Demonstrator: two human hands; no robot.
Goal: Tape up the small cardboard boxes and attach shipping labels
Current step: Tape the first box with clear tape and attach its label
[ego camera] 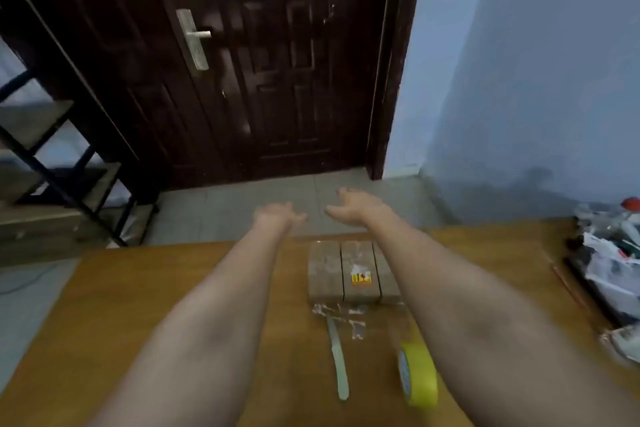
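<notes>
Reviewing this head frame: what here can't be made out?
- Rightmost of the boxes: mostly hidden by the right forearm.
- Label on the middle box: print too blurred to read.
- Clutter: cut off by the right edge, blurred.
- Left hand, right hand: motion-blurred, fingers indistinct.

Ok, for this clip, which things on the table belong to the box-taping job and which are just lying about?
Job:
- three small brown cardboard boxes in a row, middle one bearing an orange sticker
- yellow roll of tape
- pale slim knife-like cutter
- clear tape scraps

Lying about:
- clutter pile of packets at the table's right edge
- dark shelving rack on the floor

Both hands hold nothing.
</notes>
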